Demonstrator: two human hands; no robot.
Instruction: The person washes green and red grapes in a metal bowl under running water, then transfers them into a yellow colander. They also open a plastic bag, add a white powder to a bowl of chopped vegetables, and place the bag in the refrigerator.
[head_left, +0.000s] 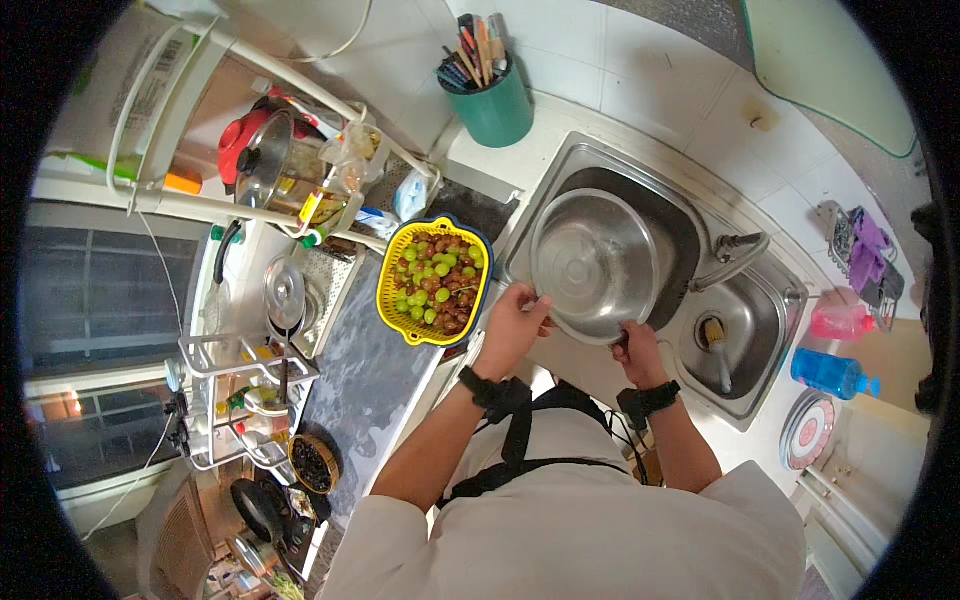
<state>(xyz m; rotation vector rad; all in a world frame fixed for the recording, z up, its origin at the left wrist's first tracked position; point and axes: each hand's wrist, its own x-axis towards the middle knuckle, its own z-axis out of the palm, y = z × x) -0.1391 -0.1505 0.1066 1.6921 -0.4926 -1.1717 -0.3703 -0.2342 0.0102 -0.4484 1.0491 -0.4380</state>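
Observation:
A round metal basin (592, 262) sits over the larger bowl of the steel double sink (686, 225). My left hand (521, 322) holds its near left rim between thumb and fingers. At the near right rim, my right hand (637, 352) grips the edge with its fingers curled. Left of the basin, a yellow plastic basket (386, 296) full of green and reddish grapes (439, 285) stands inside a dark blue container on the counter. The basin looks wet inside; whether it holds water I cannot tell.
A curved faucet (731, 274) arches over the sink. The smaller bowl holds a brush (717, 352). A green utensil holder (491, 112) stands behind. Pink (840, 322) and blue (829, 373) bottles and stacked plates (808, 431) are at right. A white rack (247, 360) with bottles lies left.

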